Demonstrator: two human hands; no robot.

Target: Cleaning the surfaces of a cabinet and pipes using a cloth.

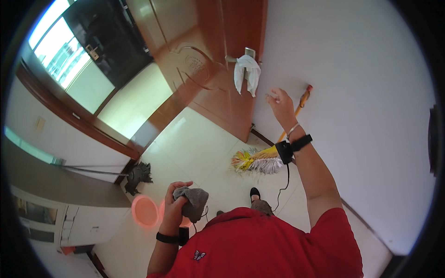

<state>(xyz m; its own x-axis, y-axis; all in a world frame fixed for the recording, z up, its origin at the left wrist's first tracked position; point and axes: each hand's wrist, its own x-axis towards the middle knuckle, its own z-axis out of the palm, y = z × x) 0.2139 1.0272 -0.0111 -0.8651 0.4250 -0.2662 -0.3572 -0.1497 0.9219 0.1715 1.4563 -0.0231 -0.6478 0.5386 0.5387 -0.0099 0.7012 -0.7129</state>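
A folded grey cloth is held in my left hand, low and left of the middle, above the tiled floor. My right hand is raised near the edge of a brown wooden door, its fingers curled apart with nothing seen between them. A white cloth hangs draped over the door's lever handle, up and left of my right hand. Behind my right wrist, a broom with a yellow handle leans against the white wall.
A mop with a dark head rests in the corner at left. Pink plastic basins stand on the floor beside my left hand. White cabinets line the lower left. A black door stands beyond the doorway. Cables hang from both wristbands.
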